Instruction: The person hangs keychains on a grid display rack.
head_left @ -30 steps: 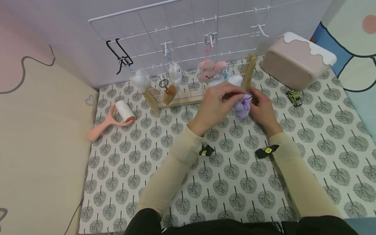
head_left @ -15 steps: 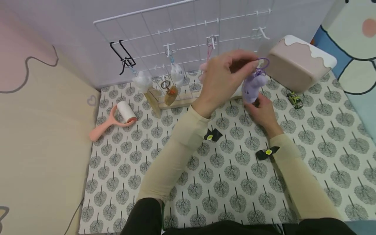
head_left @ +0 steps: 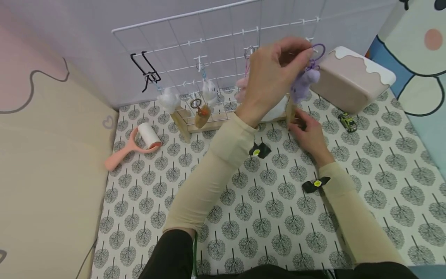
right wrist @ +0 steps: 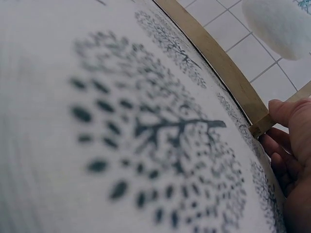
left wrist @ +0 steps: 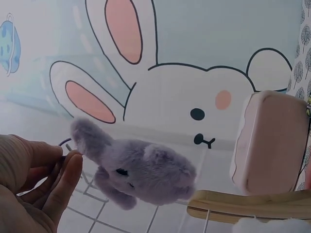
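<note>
My left hand (head_left: 270,77) is raised at the right part of the white wire rack (head_left: 188,43). It pinches the cord of a lilac plush bunny keychain (head_left: 302,86), near a white hook that is mostly hidden. In the left wrist view the fuzzy bunny (left wrist: 146,170) dangles beside the finger and thumb tips. Lower down, my right hand (head_left: 309,133) holds the end of the rack's wooden foot (head_left: 290,110). The right wrist view shows its thumb on the wooden stand (right wrist: 233,80), fingers curled beneath. A pink plush (head_left: 241,89) is partly hidden behind my left hand.
White plush keychains (head_left: 168,100) and a brown one (head_left: 202,116) hang at the rack's left, near a black hook (head_left: 148,71). A pink lint roller (head_left: 130,146) lies on the left. Right of the rack are a pink-and-white box (head_left: 348,81) and a toy car (head_left: 347,122).
My left hand has lifted the lilac bunny up and to the right, towards the rack's upper hooks. My right hand has let go of the bunny and taken hold of the wooden foot.
</note>
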Demonstrator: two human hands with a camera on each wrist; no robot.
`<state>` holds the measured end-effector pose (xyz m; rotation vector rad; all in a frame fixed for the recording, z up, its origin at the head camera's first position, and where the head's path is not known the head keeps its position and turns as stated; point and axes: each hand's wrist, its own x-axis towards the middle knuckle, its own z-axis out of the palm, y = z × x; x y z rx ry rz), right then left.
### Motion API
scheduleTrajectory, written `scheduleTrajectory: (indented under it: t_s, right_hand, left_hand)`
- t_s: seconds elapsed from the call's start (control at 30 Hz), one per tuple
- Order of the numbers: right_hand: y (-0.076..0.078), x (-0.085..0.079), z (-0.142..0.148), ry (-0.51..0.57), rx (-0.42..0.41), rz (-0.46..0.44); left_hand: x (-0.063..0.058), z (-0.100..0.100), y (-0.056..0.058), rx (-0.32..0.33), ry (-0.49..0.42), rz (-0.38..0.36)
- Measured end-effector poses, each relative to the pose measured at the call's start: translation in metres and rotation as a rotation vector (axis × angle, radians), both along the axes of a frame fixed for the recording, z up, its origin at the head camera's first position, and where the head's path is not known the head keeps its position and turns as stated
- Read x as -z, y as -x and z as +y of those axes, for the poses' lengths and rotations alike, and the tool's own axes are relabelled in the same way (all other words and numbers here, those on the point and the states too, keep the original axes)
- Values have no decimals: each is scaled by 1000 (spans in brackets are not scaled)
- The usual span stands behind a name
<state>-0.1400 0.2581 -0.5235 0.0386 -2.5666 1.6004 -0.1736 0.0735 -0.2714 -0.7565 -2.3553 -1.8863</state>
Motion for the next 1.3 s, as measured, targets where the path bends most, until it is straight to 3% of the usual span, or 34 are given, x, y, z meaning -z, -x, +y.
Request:
scheduleTrajectory:
  t_s: [0.37, 0.63, 0.77, 0.97, 1.17, 1.3]
  right_hand:
    - [3, -4, -2, 14, -11, 20]
    - [3, -2, -4, 22, -12, 13]
    - [3, 0, -4, 11, -10, 14]
    - [5, 0, -5, 13, -9, 12]
    - [4, 0, -4, 13, -7, 4]
    - [4, 0, -5, 23, -13, -12]
  left_hand:
    - [13, 6, 5, -27, 45, 3]
    - [35, -4, 3, -40, 11, -61]
    - [52, -15, -2, -74, 10, -94]
    - [76, -34, -11, -114, -48, -14]
    - [89, -51, -28, -102, -68, 29]
    - [107, -64, -37, -88, -67, 41]
